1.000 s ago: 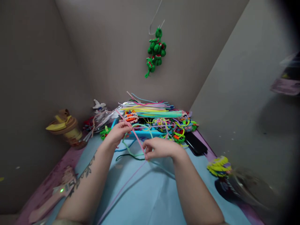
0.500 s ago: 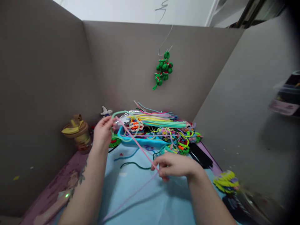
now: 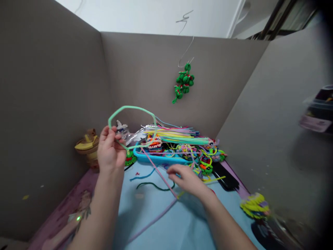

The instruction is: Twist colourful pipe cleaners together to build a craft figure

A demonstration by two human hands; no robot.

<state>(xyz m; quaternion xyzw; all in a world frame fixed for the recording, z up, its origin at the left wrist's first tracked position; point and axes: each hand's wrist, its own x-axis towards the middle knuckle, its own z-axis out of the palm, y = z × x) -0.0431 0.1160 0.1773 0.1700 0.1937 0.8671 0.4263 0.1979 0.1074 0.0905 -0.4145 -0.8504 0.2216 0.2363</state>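
A mint-green pipe cleaner (image 3: 132, 107), bent into a large loop, is pinched at its left side by my left hand (image 3: 110, 149). My right hand (image 3: 186, 178) hovers over the table, fingers loosely curved and apart, with nothing visible in them. Below it, a pink pipe cleaner (image 3: 158, 172) and a purple pipe cleaner (image 3: 153, 222) meet at a point beside a yellow pipe cleaner (image 3: 218, 179). My right hand and wrist cover the yellow one's middle. Whether the three are fastened together, I cannot tell.
Behind my hands, a blue tray (image 3: 161, 159) holds colourful pieces, with a bundle of pipe cleaners (image 3: 182, 133) on top. A black phone-like slab (image 3: 226, 177) lies right. A tan cup (image 3: 90, 149) stands left. Green ornaments (image 3: 184, 81) hang from a wire.
My right hand has let go of the pink and purple pipe cleaners, which now lie lower. My left hand has moved left, and the green loop is lifted and faces me more fully. The yellow pipe cleaner now shows.
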